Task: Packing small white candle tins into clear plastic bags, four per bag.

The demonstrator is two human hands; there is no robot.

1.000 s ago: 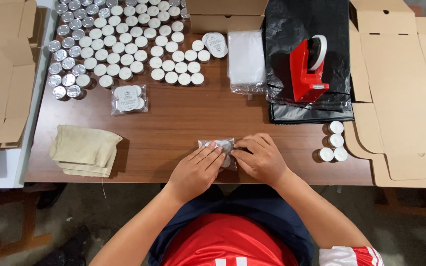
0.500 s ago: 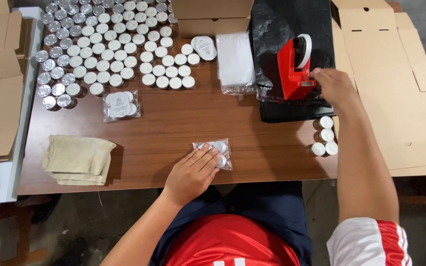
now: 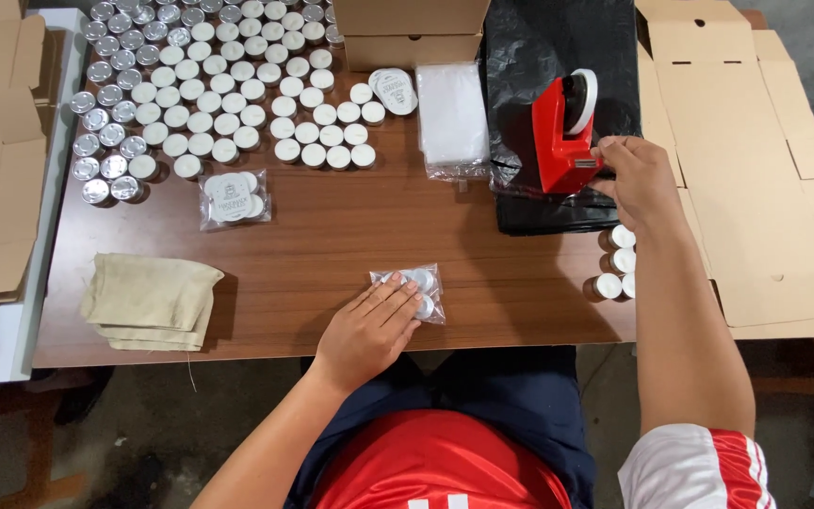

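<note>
Progress: one filled clear pouch [image 3: 231, 196] lies finished, left of the red tape dispenser [image 3: 565, 132]; a second pouch of candles [image 3: 414, 287] lies unsealed nearer the table edge, with many loose candles [image 3: 228, 90] remaining. Left hand [image 3: 369, 330] is flat, fingers spread, pressing the second pouch. Right hand [image 3: 640, 179] is at the dispenser's cutter, fingers pinched, apparently on tape.

Glossy red plastic tape dispenser [image 3: 565, 141], crinkly clear plastic bag [image 3: 416, 287], smooth wooden table [image 3: 332, 236].
</note>
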